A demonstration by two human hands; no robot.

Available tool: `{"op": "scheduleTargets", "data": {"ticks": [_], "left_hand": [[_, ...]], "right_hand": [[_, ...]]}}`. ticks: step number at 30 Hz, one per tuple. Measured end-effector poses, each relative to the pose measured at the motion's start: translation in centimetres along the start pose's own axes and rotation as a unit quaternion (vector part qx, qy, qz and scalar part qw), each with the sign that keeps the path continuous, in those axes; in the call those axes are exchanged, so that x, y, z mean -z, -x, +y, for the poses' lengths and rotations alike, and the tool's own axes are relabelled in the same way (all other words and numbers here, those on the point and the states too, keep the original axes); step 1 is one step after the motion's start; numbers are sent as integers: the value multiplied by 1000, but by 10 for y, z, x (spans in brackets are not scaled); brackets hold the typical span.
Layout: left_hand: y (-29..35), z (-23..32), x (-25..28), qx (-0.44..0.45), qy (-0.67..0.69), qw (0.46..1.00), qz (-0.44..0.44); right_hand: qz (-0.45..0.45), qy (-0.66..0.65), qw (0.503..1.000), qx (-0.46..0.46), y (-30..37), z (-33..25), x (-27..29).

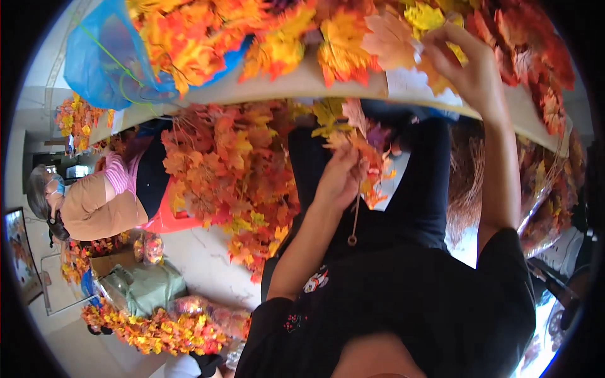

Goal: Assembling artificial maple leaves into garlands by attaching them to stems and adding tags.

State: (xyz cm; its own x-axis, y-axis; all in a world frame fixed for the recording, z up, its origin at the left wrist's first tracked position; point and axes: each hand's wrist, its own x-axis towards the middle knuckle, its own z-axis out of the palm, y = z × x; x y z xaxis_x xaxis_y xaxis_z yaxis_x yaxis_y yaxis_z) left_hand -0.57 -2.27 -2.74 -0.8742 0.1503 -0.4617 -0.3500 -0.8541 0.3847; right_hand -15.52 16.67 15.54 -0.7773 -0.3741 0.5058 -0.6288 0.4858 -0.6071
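Observation:
My left hand [343, 176] is closed around the stem of an artificial maple leaf spray [376, 167] in front of my lap. Its leaves are orange, peach, yellow and purple, and a thin brown stem [355, 220] hangs below my fingers, ending in a small loop. Over the table, my right hand [463, 63] reaches up with bent fingers pinched at a peach artificial maple leaf [389, 43]. A yellow leaf [424, 17] lies just beyond those fingertips. Part of what the right fingers grip is hidden.
Loose maple leaves [277, 47] crowd the table [353, 85]. A blue plastic bag [104, 63] sits at its left end. A large bunch of orange leaf sprays [220, 170] hangs at my left. Farther left a person [101, 201] works. Brown bare stems [465, 176] stand by my right leg.

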Motion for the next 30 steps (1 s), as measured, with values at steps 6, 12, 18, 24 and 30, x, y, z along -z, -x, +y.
{"op": "scheduleTargets", "data": {"ticks": [6,12,18,24,30], "left_hand": [[-5,6,-16,33,-15,995,92],[0,-15,-39,45,-67,991,107],[3,-5,-37,15,-151,987,55],[4,-1,-39,11,-164,986,39],[7,-1,-38,9,-173,985,15]], "right_hand": [[-184,95,978,28,114,-26,-6],[-133,20,990,-39,158,-4,-69],[-83,-34,988,-127,163,2,-85],[-106,-95,979,-147,158,6,-88],[-100,-119,977,-146,160,7,-91]]}}
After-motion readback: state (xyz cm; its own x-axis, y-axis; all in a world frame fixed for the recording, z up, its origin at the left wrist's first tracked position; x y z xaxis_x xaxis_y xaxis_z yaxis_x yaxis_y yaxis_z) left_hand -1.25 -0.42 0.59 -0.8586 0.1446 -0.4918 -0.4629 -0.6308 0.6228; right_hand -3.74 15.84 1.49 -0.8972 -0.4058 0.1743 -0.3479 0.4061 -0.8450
